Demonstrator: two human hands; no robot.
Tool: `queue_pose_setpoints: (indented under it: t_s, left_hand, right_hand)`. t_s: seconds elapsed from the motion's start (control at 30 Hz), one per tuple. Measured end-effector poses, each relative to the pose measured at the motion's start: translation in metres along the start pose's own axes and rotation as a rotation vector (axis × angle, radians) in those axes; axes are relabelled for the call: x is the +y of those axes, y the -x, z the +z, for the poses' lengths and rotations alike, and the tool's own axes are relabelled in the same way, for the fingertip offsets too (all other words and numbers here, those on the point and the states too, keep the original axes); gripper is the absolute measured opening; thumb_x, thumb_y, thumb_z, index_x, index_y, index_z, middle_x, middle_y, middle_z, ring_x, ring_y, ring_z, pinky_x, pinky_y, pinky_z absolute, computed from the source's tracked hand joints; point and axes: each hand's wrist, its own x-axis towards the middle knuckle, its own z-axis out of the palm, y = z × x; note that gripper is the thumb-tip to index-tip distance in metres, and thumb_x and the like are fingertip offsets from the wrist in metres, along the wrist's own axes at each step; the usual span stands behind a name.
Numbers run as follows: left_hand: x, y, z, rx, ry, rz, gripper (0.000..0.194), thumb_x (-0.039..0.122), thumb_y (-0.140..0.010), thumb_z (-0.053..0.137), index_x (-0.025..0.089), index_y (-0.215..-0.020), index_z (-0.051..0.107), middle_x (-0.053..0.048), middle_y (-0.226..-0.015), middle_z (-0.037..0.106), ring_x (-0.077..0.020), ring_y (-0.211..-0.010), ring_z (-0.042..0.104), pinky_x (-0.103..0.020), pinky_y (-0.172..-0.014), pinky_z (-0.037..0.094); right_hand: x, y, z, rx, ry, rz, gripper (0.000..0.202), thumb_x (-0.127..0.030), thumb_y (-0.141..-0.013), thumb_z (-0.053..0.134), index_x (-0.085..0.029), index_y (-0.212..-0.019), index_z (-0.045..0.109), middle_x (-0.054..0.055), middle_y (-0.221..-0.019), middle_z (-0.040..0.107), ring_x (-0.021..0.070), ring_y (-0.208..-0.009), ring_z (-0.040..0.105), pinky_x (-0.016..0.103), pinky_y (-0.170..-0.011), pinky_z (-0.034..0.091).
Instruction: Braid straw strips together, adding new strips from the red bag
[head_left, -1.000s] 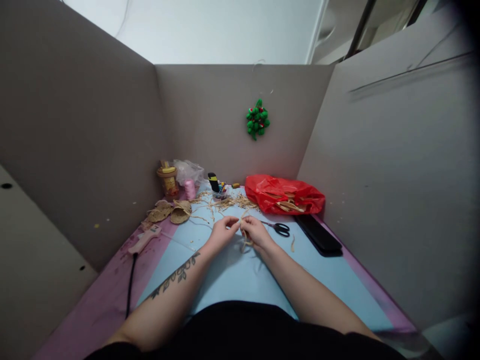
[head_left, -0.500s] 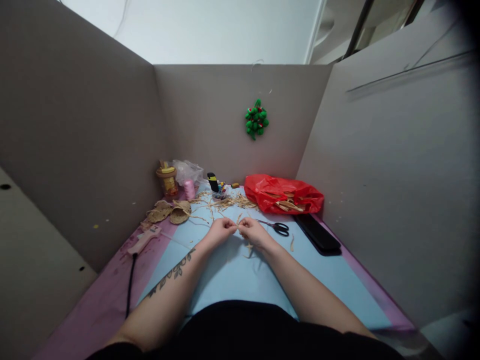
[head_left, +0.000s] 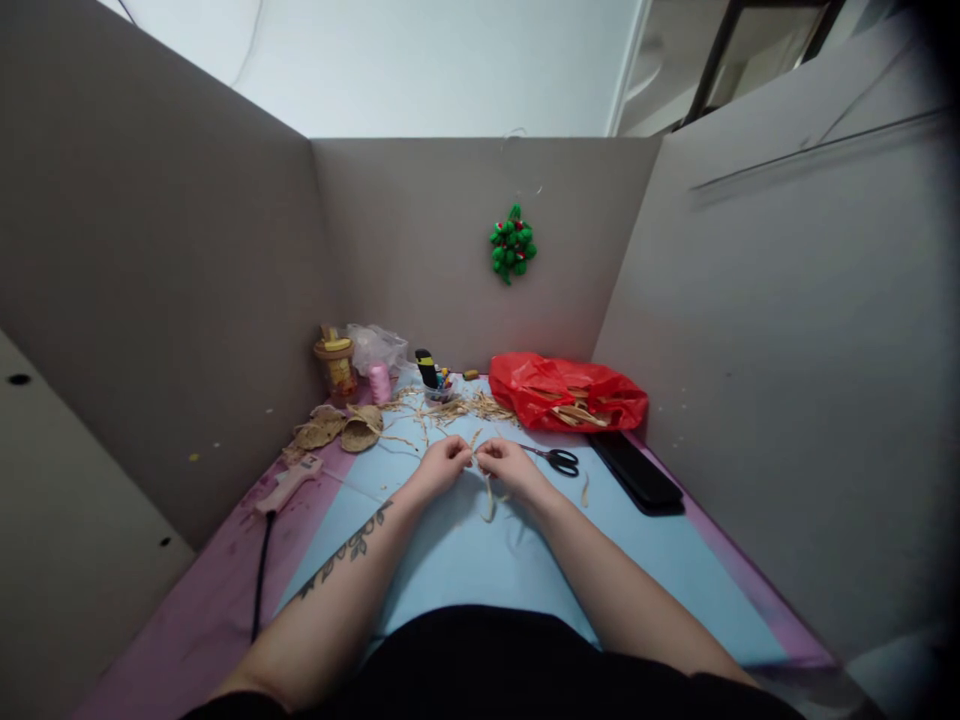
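My left hand (head_left: 445,461) and my right hand (head_left: 507,464) meet above the middle of the blue sheet (head_left: 457,570), fingertips almost touching. Both are closed in a pinch on a thin braided straw strand (head_left: 475,438), whose short end sticks up between them. A loose straw tail (head_left: 489,502) hangs below my right hand. The fingers hide most of the strand. Just beyond my right hand lies a pair of scissors (head_left: 562,462) with dark handles, its blades pointing left.
Straw scraps (head_left: 491,406) lie behind the hands, near a red plastic bag (head_left: 559,390) holding more straw. A black case (head_left: 637,475) is at right. Woven straw pieces (head_left: 361,430), pink thread (head_left: 380,383) and a corded glue gun (head_left: 289,484) stand left. Grey panels (head_left: 420,230) enclose the table.
The straw tail under my right hand has swung left and now hangs lower. My hands stay nearly in place, still pinched together. The view has tilted up very slightly.
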Motion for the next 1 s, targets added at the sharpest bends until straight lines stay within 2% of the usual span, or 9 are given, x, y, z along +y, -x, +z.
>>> queue_pose_setpoints:
  t_s: [0.17, 0.3, 0.43, 0.6, 0.83, 1.0]
  left_hand:
    - [-0.005, -0.003, -0.001, 0.087, -0.055, -0.009, 0.011, 0.023, -0.069, 0.049, 0.015, -0.061, 0.05, 0.004, -0.053, 0.049, -0.0082, -0.051, 0.042, -0.02, -0.053, 0.033]
    - [-0.01, -0.004, 0.003, 0.158, -0.053, -0.047, 0.009, 0.019, -0.066, 0.05, 0.016, -0.058, 0.049, 0.004, -0.051, 0.049, -0.0085, -0.051, 0.044, -0.02, -0.053, 0.033]
    - [-0.011, -0.003, 0.006, 0.164, 0.138, -0.159, 0.01, 0.021, -0.064, 0.053, 0.016, -0.058, 0.048, 0.004, -0.048, 0.049, -0.0081, -0.046, 0.044, -0.02, -0.049, 0.033]
    - [-0.008, -0.001, 0.006, 0.144, 0.407, -0.273, 0.014, 0.021, -0.058, 0.059, 0.015, -0.055, 0.047, 0.005, -0.042, 0.046, -0.0059, -0.04, 0.04, -0.019, -0.044, 0.03]
    - [-0.012, -0.002, 0.009, 0.198, 0.583, -0.347, 0.018, 0.021, -0.052, 0.064, 0.014, -0.058, 0.049, 0.005, -0.044, 0.047, -0.0056, -0.04, 0.042, -0.019, -0.044, 0.033]
    - [-0.017, -0.004, 0.006, 0.215, 0.679, -0.348, 0.013, 0.017, -0.053, 0.062, 0.013, -0.057, 0.049, 0.004, -0.042, 0.047, -0.006, -0.037, 0.041, -0.018, -0.039, 0.028]
  right_hand:
    - [-0.005, 0.001, -0.005, 0.019, 0.093, -0.026, 0.011, -0.025, -0.06, 0.059, -0.014, -0.062, 0.057, -0.003, -0.051, 0.051, 0.0089, -0.047, 0.043, 0.022, -0.048, 0.034]
    - [-0.005, 0.006, 0.001, 0.059, 0.214, -0.121, 0.011, -0.025, -0.064, 0.058, -0.014, -0.06, 0.06, -0.001, -0.054, 0.055, 0.0114, -0.051, 0.048, 0.023, -0.052, 0.035]
    - [-0.002, 0.013, 0.011, 0.086, 0.418, -0.278, 0.014, -0.022, -0.071, 0.054, -0.017, -0.065, 0.065, 0.002, -0.063, 0.062, 0.0145, -0.059, 0.053, 0.025, -0.059, 0.037]
    - [0.0, 0.018, 0.018, 0.085, 0.785, -0.481, 0.02, -0.018, -0.079, 0.047, -0.019, -0.069, 0.065, 0.006, -0.071, 0.063, 0.018, -0.07, 0.055, 0.028, -0.069, 0.038]
    - [0.001, 0.02, 0.022, 0.065, 0.971, -0.531, 0.022, -0.019, -0.085, 0.043, -0.017, -0.08, 0.065, 0.008, -0.078, 0.063, 0.0185, -0.077, 0.054, 0.029, -0.076, 0.038]
    - [-0.007, 0.027, 0.027, 0.033, 1.064, -0.519, 0.025, -0.031, -0.086, 0.046, -0.017, -0.099, 0.062, 0.009, -0.087, 0.062, 0.0203, -0.087, 0.052, 0.029, -0.079, 0.038]
